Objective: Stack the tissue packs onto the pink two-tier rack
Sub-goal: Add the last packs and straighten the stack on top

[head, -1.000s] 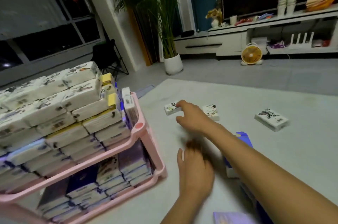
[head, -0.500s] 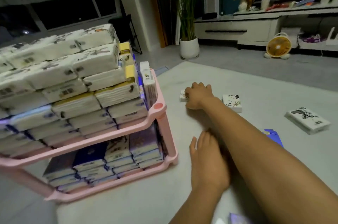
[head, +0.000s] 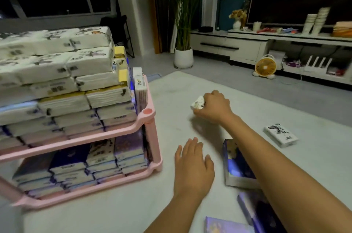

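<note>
The pink two-tier rack (head: 146,118) stands at the left on a pale mat, both tiers piled with several tissue packs (head: 91,61). My right hand (head: 213,107) grips a small white tissue pack (head: 198,102) just above the mat, right of the rack. My left hand (head: 192,166) lies flat on the mat with straight fingers, holding nothing. Another white pack (head: 281,134) lies on the mat to the right. A blue-purple pack (head: 236,164) lies beside my right forearm, partly hidden by it.
More purple packs (head: 224,226) lie at the bottom edge. A potted palm (head: 183,57), a small orange fan (head: 265,67) and a low white TV cabinet (head: 228,46) stand on the grey floor beyond the mat.
My right hand has closed on the small white pack and lifted it off the mat, drawing slightly back. My left hand stays flat on the mat. The camera has shifted.
</note>
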A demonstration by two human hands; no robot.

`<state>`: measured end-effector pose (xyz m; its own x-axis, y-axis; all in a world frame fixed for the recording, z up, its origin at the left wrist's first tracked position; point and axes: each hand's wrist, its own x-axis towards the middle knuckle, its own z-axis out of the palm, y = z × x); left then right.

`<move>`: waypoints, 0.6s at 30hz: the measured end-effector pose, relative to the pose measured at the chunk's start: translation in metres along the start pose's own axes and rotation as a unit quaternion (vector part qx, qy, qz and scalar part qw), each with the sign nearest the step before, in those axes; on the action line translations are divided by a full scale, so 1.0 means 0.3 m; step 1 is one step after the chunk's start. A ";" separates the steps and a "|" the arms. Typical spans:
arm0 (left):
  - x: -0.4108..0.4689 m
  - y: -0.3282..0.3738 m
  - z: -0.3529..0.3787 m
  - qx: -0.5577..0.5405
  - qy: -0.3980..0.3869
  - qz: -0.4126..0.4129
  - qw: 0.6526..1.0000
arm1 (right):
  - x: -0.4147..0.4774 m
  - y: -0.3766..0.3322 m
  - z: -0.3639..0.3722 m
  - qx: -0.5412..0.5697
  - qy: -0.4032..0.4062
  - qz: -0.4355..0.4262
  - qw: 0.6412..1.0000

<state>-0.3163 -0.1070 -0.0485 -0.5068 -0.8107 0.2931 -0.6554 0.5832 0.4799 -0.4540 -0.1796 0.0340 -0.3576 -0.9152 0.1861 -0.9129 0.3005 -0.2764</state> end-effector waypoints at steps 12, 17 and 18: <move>-0.048 0.034 -0.055 0.012 -0.037 -0.050 0.998 | -0.175 0.024 -0.004 0.032 -0.149 0.011 0.988; -0.078 0.087 -0.136 -0.186 -0.042 -0.095 0.977 | -0.284 0.013 -0.159 0.177 -0.110 -0.007 0.978; -0.078 0.103 -0.149 -0.226 -0.034 -0.104 0.968 | -0.314 0.003 -0.205 0.206 -0.119 -0.007 0.971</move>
<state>-0.2995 -0.0721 -0.0036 -0.4354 -0.8942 0.1042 -0.4429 0.3135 0.8399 -0.4334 -0.0766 0.0742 -0.2450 -0.9694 -0.0162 -0.7442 0.1988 -0.6377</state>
